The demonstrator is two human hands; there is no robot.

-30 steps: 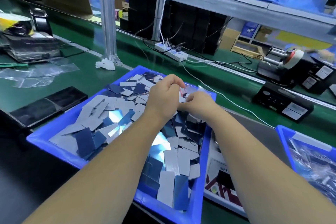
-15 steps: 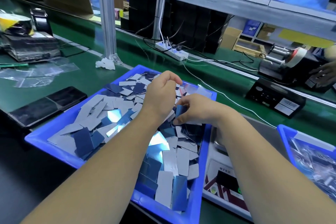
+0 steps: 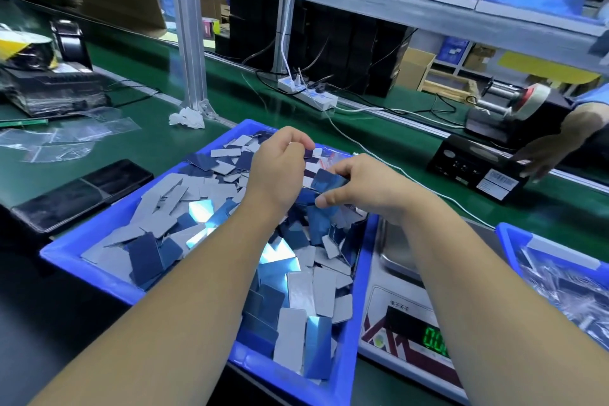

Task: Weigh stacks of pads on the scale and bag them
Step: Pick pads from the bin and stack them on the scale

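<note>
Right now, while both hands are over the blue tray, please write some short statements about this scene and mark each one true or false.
1. The right hand holds a dark blue pad between thumb and fingers. True.
2. The scale pan carries a stack of pads. False: what shows of the pan is bare.
3. The blue tray of loose pads sits left of the scale. True.
4. The left hand rests flat on the green belt. False: it is curled above the tray.
5. The scale display is dark. False: green digits are lit.
</note>
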